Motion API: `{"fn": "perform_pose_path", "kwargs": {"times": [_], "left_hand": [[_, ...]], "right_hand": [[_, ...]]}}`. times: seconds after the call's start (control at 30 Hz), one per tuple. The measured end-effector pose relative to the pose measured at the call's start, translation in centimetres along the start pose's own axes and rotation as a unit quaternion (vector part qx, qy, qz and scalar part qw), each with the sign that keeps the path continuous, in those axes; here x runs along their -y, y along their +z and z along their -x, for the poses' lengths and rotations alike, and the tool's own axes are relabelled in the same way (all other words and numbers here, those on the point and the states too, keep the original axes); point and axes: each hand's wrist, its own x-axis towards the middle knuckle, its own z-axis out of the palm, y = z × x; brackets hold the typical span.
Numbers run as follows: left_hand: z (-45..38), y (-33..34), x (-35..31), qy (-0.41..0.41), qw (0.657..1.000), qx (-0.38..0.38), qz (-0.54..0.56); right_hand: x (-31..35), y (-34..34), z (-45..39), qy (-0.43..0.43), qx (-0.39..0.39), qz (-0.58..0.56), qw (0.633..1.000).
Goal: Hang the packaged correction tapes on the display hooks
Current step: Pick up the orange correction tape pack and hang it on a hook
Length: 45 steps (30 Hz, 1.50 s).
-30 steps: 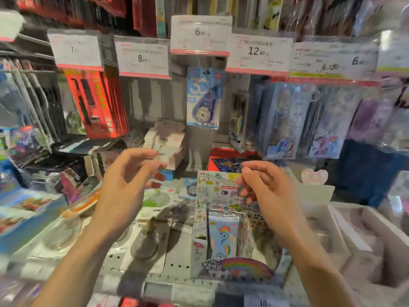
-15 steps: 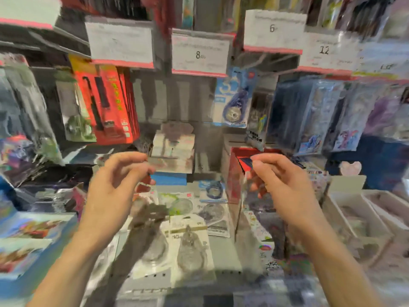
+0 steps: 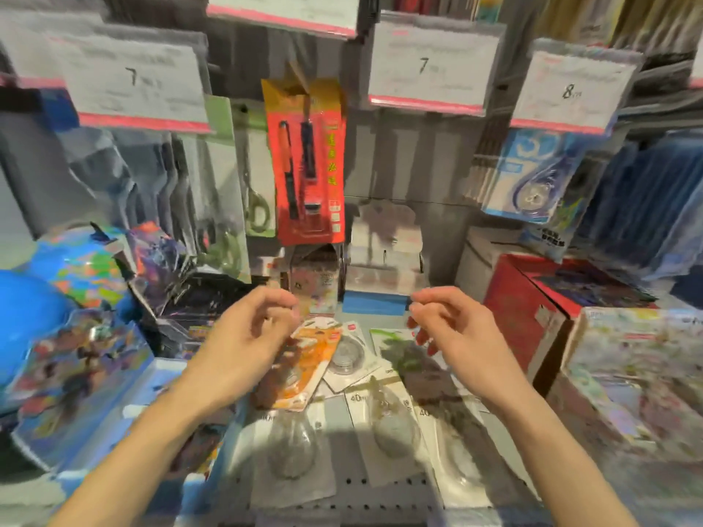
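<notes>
Several packaged correction tapes (image 3: 393,424) lie flat on the shelf below my hands, white cards with clear blisters, plus an orange-carded one (image 3: 304,368). A blue correction tape pack (image 3: 532,176) hangs on a hook at upper right under an "8" price tag. My left hand (image 3: 243,344) hovers over the orange pack, fingers curled loosely and apart, holding nothing. My right hand (image 3: 452,329) hovers level with it over the white packs, fingers likewise curled and empty. The picture is blurred.
A red pen pack (image 3: 310,161) hangs at centre, scissors packs (image 3: 228,176) to its left. A red box (image 3: 528,313) stands right of my hands, a blue globe (image 3: 57,283) and toy packs at left. Price tags (image 3: 430,62) line the top.
The view has swung left, so the blue hanging pack and red box have shifted right. Both hands stay raised and empty, now over the loose tape packs on the shelf.
</notes>
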Motion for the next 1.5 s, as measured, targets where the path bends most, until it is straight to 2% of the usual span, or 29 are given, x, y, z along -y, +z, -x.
{"fn": "perform_pose_path", "kwargs": {"times": [0.13, 0.27, 0.37, 0.53, 0.7, 0.9, 1.07, 1.17, 1.23, 1.3, 1.37, 1.5], "left_hand": [[-0.8, 1.3, 1.8, -0.006, 0.986, 0.072, -0.150], [-1.9, 2.2, 3.1, -0.015, 0.935, 0.167, -0.313], [-2.3, 2.2, 4.0, -0.025, 0.916, 0.209, -0.342], [-2.4, 2.9, 4.8, -0.026, 0.899, 0.226, -0.375], [-2.6, 2.9, 4.9, -0.006, 0.921, 0.186, -0.343], [-2.7, 3.9, 4.2, 0.058, 0.951, 0.147, -0.267], [-3.0, 4.2, 4.0, 0.058, 0.964, 0.111, -0.235], [-3.7, 4.0, 3.7, -0.001, 0.982, 0.080, -0.171], [-4.3, 4.3, 3.3, -0.079, 0.988, 0.106, -0.085], [-4.6, 5.0, 3.1, -0.153, 0.977, 0.142, 0.039], [-4.7, 5.6, 2.8, -0.195, 0.964, 0.150, 0.105], [-5.3, 6.2, 2.1, -0.192, 0.968, 0.134, 0.093]], "right_hand": [[-3.9, 2.4, -1.7, 0.036, 0.074, 0.082, 0.993], [-7.8, 4.0, -3.4, 0.048, 0.118, 0.165, 0.978], [-8.6, 4.9, -4.1, 0.059, 0.143, 0.169, 0.973], [-9.0, 5.3, -5.0, 0.093, 0.173, 0.174, 0.965], [-8.8, 6.1, -5.9, 0.099, 0.179, 0.154, 0.967], [-7.8, 6.5, -6.6, 0.127, 0.151, 0.016, 0.980], [-7.2, 5.2, -6.9, 0.151, 0.116, -0.095, 0.977], [-7.0, 4.1, -7.5, 0.146, 0.071, -0.105, 0.981], [-7.0, 3.5, -7.5, 0.148, 0.056, -0.122, 0.980], [-7.1, 3.1, -7.4, 0.158, 0.056, -0.140, 0.976], [-7.2, 2.9, -7.2, 0.176, 0.059, -0.143, 0.972], [-7.2, 2.0, -7.1, 0.160, 0.074, -0.109, 0.978]]}}
